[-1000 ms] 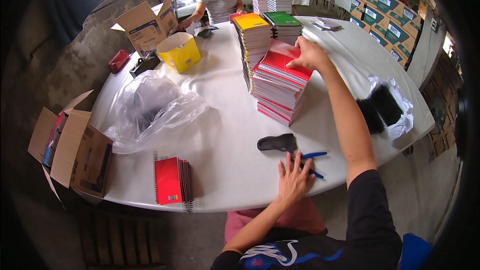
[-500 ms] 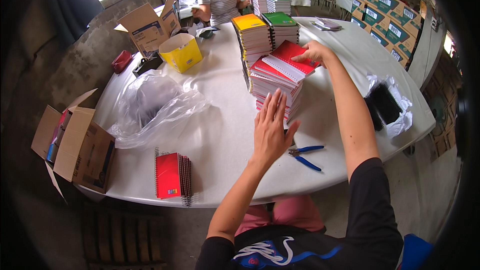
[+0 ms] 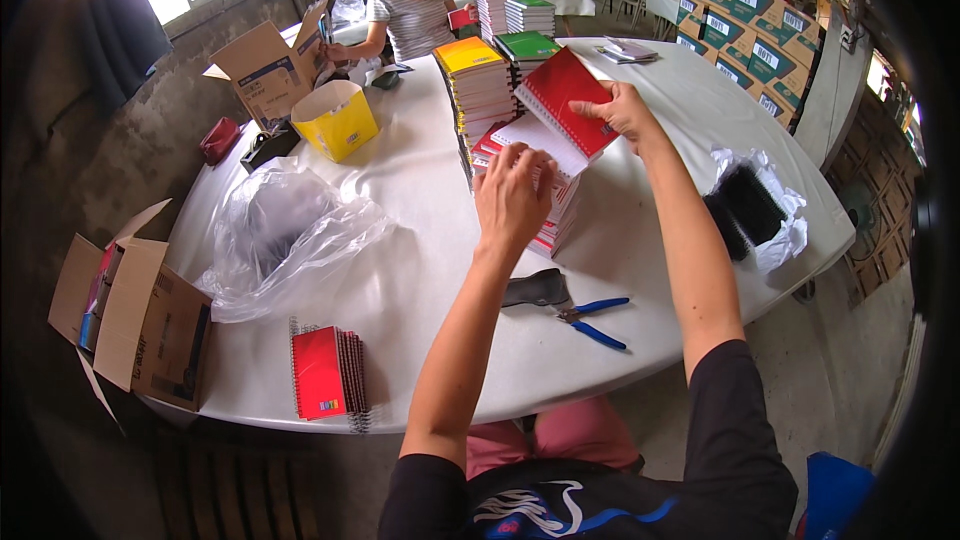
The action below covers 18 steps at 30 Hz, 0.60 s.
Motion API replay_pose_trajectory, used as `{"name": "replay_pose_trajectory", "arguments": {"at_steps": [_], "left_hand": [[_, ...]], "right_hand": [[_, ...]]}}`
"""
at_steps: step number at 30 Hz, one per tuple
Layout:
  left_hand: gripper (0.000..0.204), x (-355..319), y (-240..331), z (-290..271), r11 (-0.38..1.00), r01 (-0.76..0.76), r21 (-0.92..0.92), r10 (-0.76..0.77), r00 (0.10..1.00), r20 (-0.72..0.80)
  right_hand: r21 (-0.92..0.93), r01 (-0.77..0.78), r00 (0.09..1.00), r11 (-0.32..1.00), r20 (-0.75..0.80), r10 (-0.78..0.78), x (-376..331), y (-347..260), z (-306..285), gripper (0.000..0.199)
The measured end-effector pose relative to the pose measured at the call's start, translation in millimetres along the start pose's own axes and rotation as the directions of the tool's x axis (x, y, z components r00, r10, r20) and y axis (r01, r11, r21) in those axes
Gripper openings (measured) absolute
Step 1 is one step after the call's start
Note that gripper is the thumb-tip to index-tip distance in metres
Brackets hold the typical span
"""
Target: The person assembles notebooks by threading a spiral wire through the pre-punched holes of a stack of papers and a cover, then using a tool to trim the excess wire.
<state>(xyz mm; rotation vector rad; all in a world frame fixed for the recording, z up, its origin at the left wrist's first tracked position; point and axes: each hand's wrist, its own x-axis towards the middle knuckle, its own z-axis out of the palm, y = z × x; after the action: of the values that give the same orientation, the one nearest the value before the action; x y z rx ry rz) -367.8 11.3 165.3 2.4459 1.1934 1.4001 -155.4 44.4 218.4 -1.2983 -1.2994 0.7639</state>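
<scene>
White table (image 3: 395,325): red notebook (image 3: 565,90), long axis far-left to near-right, pinched by right hand (image 3: 627,115); left hand (image 3: 513,194) near-left, curled, hold unclear.

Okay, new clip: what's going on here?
A person's right hand holds a red-covered booklet tilted over a tall stack of red booklets; the left hand is at the stack's top. Blue-handled pliers lie nearer on the white table, with spiral-bound red notebooks farther left. Across the table, a co-worker in a striped top holds something red.
</scene>
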Motion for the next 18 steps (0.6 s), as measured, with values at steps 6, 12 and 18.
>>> {"name": "replay_pose_trajectory", "arguments": {"at_steps": [6, 12, 18], "left_hand": [[0.033, 25, 2, -11, 0.703, 0.238, -0.670, -0.212, 0.970, 0.121], [0.023, 26, 27, -38, 0.433, 0.292, -0.853, -0.244, 0.949, 0.201], [0.020, 31, 24, -35, 0.433, 0.313, -0.845, -0.332, 0.927, 0.174]], "right_hand": [[0.531, -0.065, 0.979, 0.845, 0.197, -0.048, -30, -12, 7, 0.027], [0.740, -0.185, 0.945, 0.647, 0.314, -0.089, -51, -12, 18, 0.038], [0.726, -0.129, 0.980, 0.675, 0.196, -0.023, -46, -10, 21, 0.038]]}}
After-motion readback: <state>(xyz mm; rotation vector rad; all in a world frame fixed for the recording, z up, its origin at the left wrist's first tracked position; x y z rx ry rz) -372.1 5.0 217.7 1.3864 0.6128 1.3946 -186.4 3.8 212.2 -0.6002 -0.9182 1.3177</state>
